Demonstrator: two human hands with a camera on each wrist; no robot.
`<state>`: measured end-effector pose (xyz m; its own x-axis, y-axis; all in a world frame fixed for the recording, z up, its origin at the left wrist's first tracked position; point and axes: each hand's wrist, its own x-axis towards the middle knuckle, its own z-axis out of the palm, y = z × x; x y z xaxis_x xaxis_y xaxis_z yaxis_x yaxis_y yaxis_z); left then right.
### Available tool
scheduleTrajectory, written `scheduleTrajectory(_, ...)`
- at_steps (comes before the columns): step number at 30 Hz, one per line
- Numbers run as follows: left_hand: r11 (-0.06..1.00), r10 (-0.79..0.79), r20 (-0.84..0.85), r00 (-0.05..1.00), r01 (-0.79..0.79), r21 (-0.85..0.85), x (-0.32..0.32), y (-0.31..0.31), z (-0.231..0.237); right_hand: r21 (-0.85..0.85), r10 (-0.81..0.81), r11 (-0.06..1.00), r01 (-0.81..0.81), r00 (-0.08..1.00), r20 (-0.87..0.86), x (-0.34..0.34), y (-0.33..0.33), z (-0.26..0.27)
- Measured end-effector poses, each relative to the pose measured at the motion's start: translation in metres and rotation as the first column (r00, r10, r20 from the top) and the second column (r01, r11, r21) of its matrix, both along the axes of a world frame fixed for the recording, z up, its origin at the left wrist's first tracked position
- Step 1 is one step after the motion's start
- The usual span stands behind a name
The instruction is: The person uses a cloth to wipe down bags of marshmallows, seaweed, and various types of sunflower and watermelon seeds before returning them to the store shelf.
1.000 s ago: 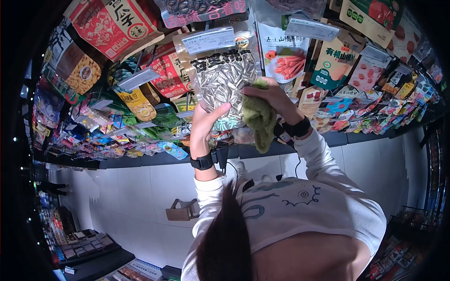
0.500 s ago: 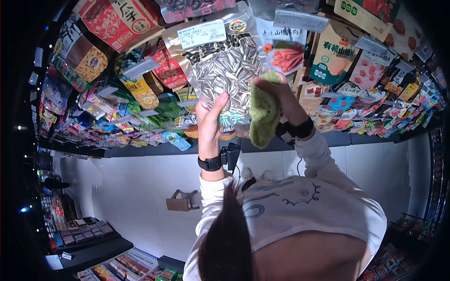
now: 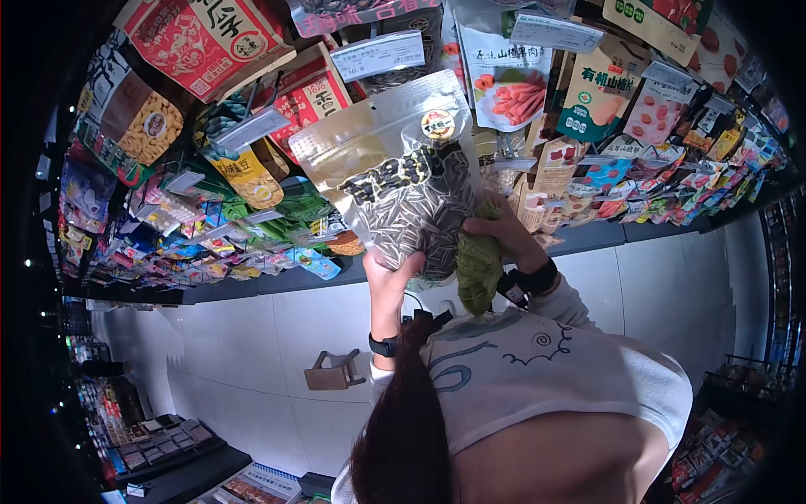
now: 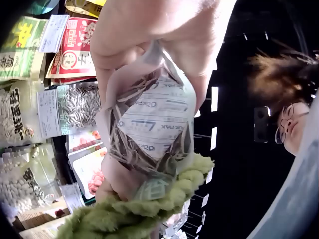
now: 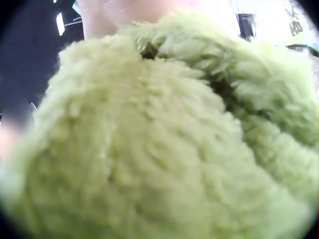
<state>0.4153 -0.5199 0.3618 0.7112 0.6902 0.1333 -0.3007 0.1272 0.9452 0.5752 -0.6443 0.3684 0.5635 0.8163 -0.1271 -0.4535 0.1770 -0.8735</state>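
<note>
A clear-fronted bag of striped sunflower seeds (image 3: pixel 424 206), tilted, is held out in front of the rack. My left hand (image 3: pixel 389 281) grips its lower left corner, thumb across the front. A fluffy green cloth (image 3: pixel 478 273) hangs from my right hand (image 3: pixel 510 235), which pinches it against the bag's right edge. Seen from below in the left wrist view, the bag (image 4: pixel 117 144) has a white printed sachet (image 4: pixel 152 119) showing through its film among the seeds. Green cloth (image 5: pixel 139 139) fills most of the right wrist view and hides nearly all of the right hand.
Snack bags hang in rows, among them a red seed pouch (image 3: pixel 201 46) and a green hawthorn pouch (image 3: pixel 600 92). A price tag (image 3: pixel 378 55) juts out just above the held bag. Behind, a small wooden stool (image 3: pixel 332 371) stands on the pale floor.
The sunflower seed bag has come down and away from the rack, out from under its price tag, tilting on the way. Both hands and the cloth have moved with it towards the body.
</note>
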Motion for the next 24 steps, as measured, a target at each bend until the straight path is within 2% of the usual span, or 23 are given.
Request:
scheduleTrajectory(1,0.996,0.004,-0.071,0.997,-0.01,-0.09,-0.002,-0.004,0.001,-0.006,0.056,0.998,-0.055,0.997,0.047,0.002,-0.001,-0.002)
scheduleTrajectory(3,0.989,-0.07,0.006,0.998,0.07,-0.129,-0.005,0.0,-0.011,-0.021,0.164,0.986,-0.162,0.976,0.145,0.008,0.0,0.004)
scheduleTrajectory(6,0.98,-0.095,0.109,0.989,0.112,-0.166,-0.016,0.008,-0.017,-0.009,0.038,0.999,-0.037,0.917,0.396,-0.015,0.003,0.015)
scheduleTrajectory(9,0.958,-0.097,0.048,0.994,0.107,-0.266,-0.038,0.016,-0.001,-0.026,-0.06,0.997,0.079,0.899,0.434,-0.043,0.011,-0.001)
scheduleTrajectory(10,0.937,-0.07,0.057,0.996,0.085,-0.339,-0.045,0.017,-0.003,0.087,-0.187,0.982,0.166,0.874,0.448,-0.052,0.019,-0.007)
scheduleTrajectory(12,0.881,0.001,0.074,0.997,0.034,-0.472,-0.053,0.021,-0.011,0.139,-0.411,0.91,0.391,0.894,0.178,-0.056,0.021,-0.007)
scheduleTrajectory(13,0.907,0.019,0.032,0.999,-0.004,-0.421,-0.056,0.024,-0.017,0.137,-0.507,0.856,0.499,0.861,0.031,-0.057,0.021,-0.004)
scheduleTrajectory(15,0.947,0.056,-0.057,0.997,-0.071,-0.313,-0.065,0.031,-0.027,0.261,-0.689,0.63,0.731,0.682,-0.247,-0.06,0.021,0.024)
scheduleTrajectory(16,0.987,0.109,-0.276,0.955,-0.137,-0.083,-0.068,0.036,-0.027,0.246,-0.782,0.519,0.818,0.571,-0.25,-0.061,0.02,0.029)
scheduleTrajectory(17,0.994,0.091,-0.27,0.959,-0.105,-0.038,-0.069,0.039,-0.026,0.285,-0.853,0.487,0.825,0.52,-0.048,-0.065,0.028,0.023)
scheduleTrajectory(19,0.998,0.051,-0.261,0.964,-0.042,0.041,-0.068,0.035,-0.023,0.364,-0.879,0.444,0.819,0.321,0.352,-0.078,0.054,0.002)
scheduleTrajectory(20,1.0,-0.006,-0.271,0.962,-0.001,-0.026,-0.065,0.032,-0.023,0.437,-0.831,0.518,0.735,0.311,0.461,-0.091,0.071,-0.004)
scheduleTrajectory(21,1.0,-0.025,-0.273,0.962,0.02,-0.024,-0.063,0.031,-0.023,0.388,-0.744,0.649,0.655,0.44,0.503,-0.105,0.081,-0.006)
scheduleTrajectory(22,0.999,-0.042,-0.274,0.961,0.039,-0.02,-0.061,0.031,-0.023,0.309,-0.523,0.728,0.613,0.204,0.827,-0.109,0.08,-0.001)
scheduleTrajectory(24,0.999,-0.042,-0.25,0.967,0.035,-0.031,-0.057,0.032,-0.018,0.247,-0.368,0.772,0.585,0.096,0.925,-0.12,0.077,0.001)
